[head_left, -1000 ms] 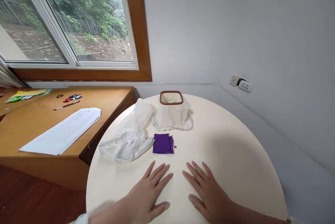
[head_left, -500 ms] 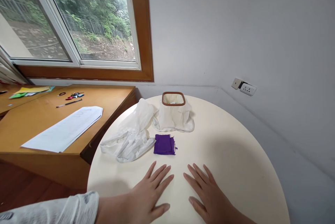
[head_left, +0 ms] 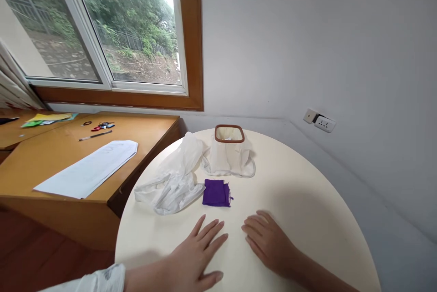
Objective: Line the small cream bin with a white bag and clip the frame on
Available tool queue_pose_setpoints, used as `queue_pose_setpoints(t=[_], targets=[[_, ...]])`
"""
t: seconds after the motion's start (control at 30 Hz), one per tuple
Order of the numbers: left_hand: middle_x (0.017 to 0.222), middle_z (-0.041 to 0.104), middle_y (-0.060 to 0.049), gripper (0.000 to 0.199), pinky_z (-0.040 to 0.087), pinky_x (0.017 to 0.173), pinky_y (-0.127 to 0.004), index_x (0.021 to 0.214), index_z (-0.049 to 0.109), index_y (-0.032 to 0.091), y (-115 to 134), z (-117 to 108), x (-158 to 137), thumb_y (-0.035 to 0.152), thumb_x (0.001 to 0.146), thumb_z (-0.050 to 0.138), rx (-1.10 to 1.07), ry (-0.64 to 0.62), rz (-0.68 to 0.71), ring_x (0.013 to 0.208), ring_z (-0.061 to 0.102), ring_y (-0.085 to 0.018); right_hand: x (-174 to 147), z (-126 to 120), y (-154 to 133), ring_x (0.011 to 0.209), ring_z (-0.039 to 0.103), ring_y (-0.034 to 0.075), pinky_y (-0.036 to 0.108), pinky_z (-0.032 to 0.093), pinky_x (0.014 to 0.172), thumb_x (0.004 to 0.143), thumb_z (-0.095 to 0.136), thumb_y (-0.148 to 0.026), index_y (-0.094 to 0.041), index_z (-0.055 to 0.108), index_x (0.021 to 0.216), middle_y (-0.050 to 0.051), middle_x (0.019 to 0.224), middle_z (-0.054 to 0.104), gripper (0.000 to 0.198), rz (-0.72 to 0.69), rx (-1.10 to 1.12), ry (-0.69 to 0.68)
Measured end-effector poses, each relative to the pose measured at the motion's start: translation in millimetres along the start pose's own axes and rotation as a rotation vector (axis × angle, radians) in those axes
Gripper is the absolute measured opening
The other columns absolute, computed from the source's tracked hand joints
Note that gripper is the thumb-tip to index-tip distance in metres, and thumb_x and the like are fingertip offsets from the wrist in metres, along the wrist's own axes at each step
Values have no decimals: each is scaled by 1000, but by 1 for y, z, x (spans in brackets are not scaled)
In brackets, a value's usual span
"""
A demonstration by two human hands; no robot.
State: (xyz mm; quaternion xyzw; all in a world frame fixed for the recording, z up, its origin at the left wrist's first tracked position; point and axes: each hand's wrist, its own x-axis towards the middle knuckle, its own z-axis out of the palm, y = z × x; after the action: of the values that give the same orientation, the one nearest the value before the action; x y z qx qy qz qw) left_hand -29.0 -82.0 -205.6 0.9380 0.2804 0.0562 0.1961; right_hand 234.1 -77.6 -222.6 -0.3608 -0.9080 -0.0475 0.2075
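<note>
My left hand [head_left: 200, 253] lies flat over the round cream table [head_left: 307, 192], palm down, fingers spread, holding nothing. To its right, my right hand [head_left: 268, 242] is turned inward with its fingers bent and drawn together; nothing shows in it. Just beyond the hands lies a folded purple cloth [head_left: 216, 193] with a frayed right edge. A crumpled white plastic bag [head_left: 177, 183] sits to the left of the cloth, touching or nearly touching it. Behind the cloth stands a small bin with a brown rim [head_left: 230, 141], lined with a white bag [head_left: 227, 158] that hangs over its outside.
On the left, a wooden desk [head_left: 150, 123] holds white paper sheets [head_left: 88, 167], a pen [head_left: 95, 135], keys [head_left: 103, 126] and coloured papers [head_left: 51, 119]. A window [head_left: 136, 32] is above it. A wall socket [head_left: 325, 123] is at the right.
My right hand has gone from flat with spread fingers to bent, gathered fingers, rolling inward. The left hand stays flat. The whole view has shifted slightly.
</note>
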Motion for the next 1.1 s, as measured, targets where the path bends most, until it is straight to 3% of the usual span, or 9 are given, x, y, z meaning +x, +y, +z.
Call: queue_pose_setpoints(t=[0.1,0.27,0.37,0.47,0.63,0.77,0.9,1.1], targets=[[143,30,-11,52,13,105,-60,136,26,25,2,-3,0,37,88,40,0,28,-22,132,24,-30,36,-5,21,95,56,19,38,39,86,85,43,-15,-17,58,100,7,97,65,22,-21,-32,154],[122,53,-8,33,35,102,-42,120,47,23,6,-10,10,23,89,34,-47,192,-115,116,47,-21,102,-26,58,107,50,21,38,37,89,89,36,-20,-17,54,111,10,111,60,29,126,-48,281],[118,54,-10,29,45,92,-35,109,55,22,2,-17,23,23,86,36,-64,319,-178,107,52,-21,136,-31,73,117,43,20,39,31,96,91,30,-22,-18,46,123,10,124,52,36,211,-52,291],[116,54,-9,28,46,89,-35,105,57,22,-3,-34,39,25,87,37,-76,444,-239,105,54,-21,162,-27,86,122,38,21,41,24,100,92,28,-24,-17,42,126,10,130,47,38,277,-59,287],[118,52,-7,26,46,88,-35,100,59,22,-7,-70,61,28,87,37,-127,576,-340,102,55,-21,184,-13,102,111,46,21,45,17,100,91,33,-24,-17,48,119,10,116,57,33,298,-41,221],[111,55,-6,27,46,84,-33,101,58,22,-11,-74,70,28,87,36,-130,531,-355,97,56,-19,190,-7,112,102,51,23,47,20,97,90,39,-26,-17,55,106,10,105,62,25,367,-25,190],[108,57,-9,29,46,83,-35,107,57,20,-19,-50,74,27,85,39,-44,381,-334,96,56,-21,189,-11,117,94,54,21,35,35,83,89,43,-27,-16,58,98,8,97,63,20,364,-1,162],[97,61,-10,29,46,79,-36,99,63,17,-15,-25,72,26,83,41,23,249,-373,90,58,-23,179,-26,117,84,56,17,26,38,69,88,44,-27,-16,56,90,7,89,63,17,351,29,133]])
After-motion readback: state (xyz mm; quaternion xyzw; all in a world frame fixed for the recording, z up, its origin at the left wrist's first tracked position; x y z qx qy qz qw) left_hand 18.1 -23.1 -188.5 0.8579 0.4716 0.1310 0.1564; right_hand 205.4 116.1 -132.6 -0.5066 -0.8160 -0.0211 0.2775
